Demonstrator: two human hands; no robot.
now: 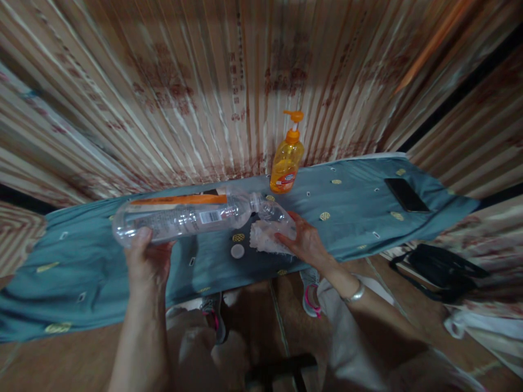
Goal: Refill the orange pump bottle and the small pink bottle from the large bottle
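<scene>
My left hand is closed around a big clear plastic bottle with an orange-striped label. The bottle lies level above the cloth, its neck to the right. My right hand is closed on a smaller clear plastic piece, rounded like a bottle part, right at the big bottle's mouth. Whether the two touch I cannot tell. A whitish, crumpled-looking sheet shows beneath the right fingers; its material is unclear. Below the bottle's neck, a round white cap rests on the cloth.
A teal cloth with a pineapple print covers the long narrow surface. Toward its back stands an orange pump bottle; a black phone lies at the right. Striped curtains hang behind. On the floor at right is a dark bag.
</scene>
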